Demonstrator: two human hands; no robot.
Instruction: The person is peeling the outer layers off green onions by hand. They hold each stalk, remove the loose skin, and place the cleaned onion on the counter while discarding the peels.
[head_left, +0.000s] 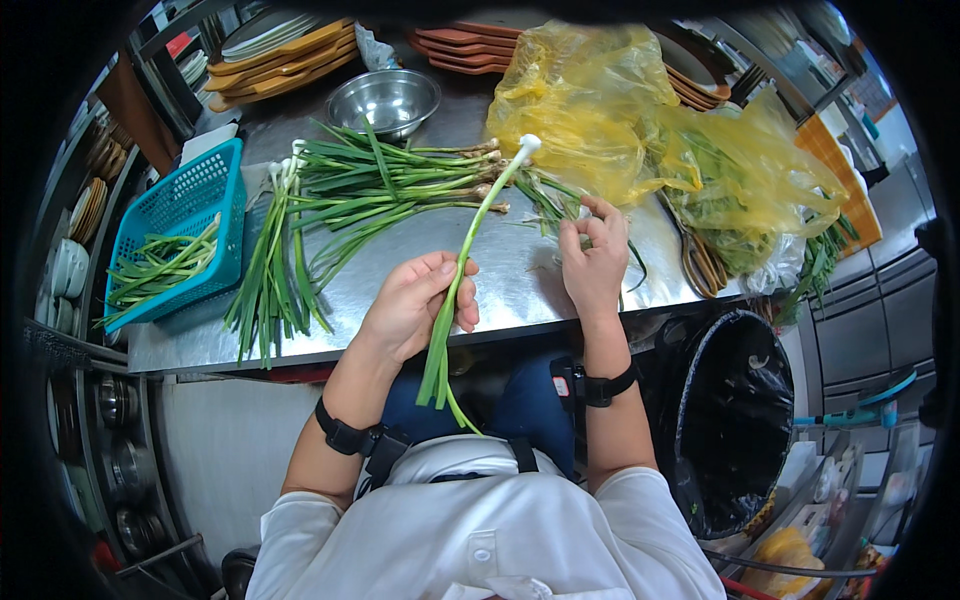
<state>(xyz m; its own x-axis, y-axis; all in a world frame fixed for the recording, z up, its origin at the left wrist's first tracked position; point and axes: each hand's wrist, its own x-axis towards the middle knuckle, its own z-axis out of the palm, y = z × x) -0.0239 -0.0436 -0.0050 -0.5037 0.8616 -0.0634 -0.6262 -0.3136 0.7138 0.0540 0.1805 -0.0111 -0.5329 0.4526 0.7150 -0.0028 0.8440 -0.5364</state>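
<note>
My left hand (427, 300) holds one stalk of green garlic (480, 214) above the front of the steel table. Its white bulb end points up and away, and its leaves hang towards my lap. My right hand (596, 259) hovers by a small heap of peelings and leaf scraps (551, 199), fingers loosely bent and apart, with nothing visible in them. Unpeeled stalks (405, 176) with brownish root ends lie across the table beyond my left hand. Left of them rests a bunch of stalks with clean white ends (277, 247).
A turquoise plastic basket (234, 195) with green stalks inside stands at the left. Behind are a steel bowl (386, 101) and stacked plates on wooden trays (281, 64). Yellow plastic bags (585, 105), leafy greens and scissors (701, 262) occupy the right. A black-lined bin (731, 427) stands below.
</note>
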